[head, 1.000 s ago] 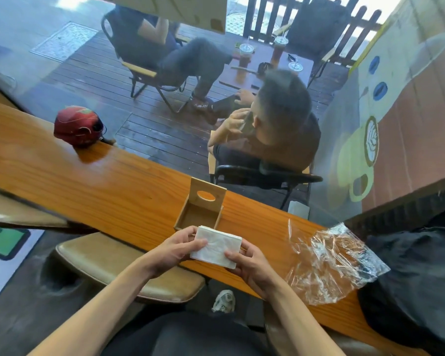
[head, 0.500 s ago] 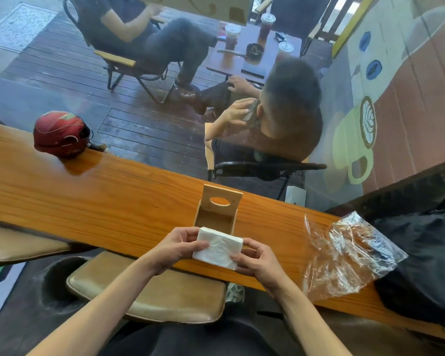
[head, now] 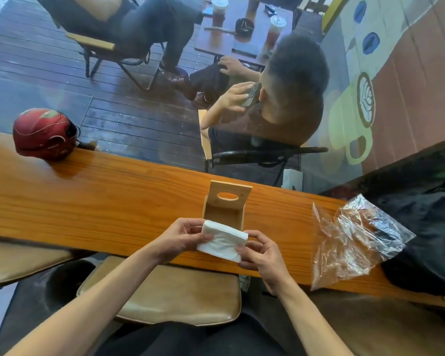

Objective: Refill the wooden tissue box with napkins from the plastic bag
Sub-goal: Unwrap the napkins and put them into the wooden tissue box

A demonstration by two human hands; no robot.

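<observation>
A white stack of napkins [head: 222,240] is held between both hands just above the counter's near edge. My left hand [head: 183,236] grips its left side and my right hand [head: 261,255] grips its right side. Directly behind the stack stands the wooden tissue box [head: 225,205], open, with its lid with an oval hole raised upright at the back. The napkins hide the box's front edge. A crumpled clear plastic bag [head: 350,240] lies on the counter to the right, apart from my hands.
The long wooden counter [head: 100,199] runs left to right against a window. A red helmet [head: 44,134] sits on it at the far left. A black bag [head: 427,227] lies at the right end. A tan stool seat [head: 177,294] is below. People sit outside behind the glass.
The view has tilted down and shifted, so the box now appears more central. My hands keep the napkin stack in front of the box, slightly closer to its opening.
</observation>
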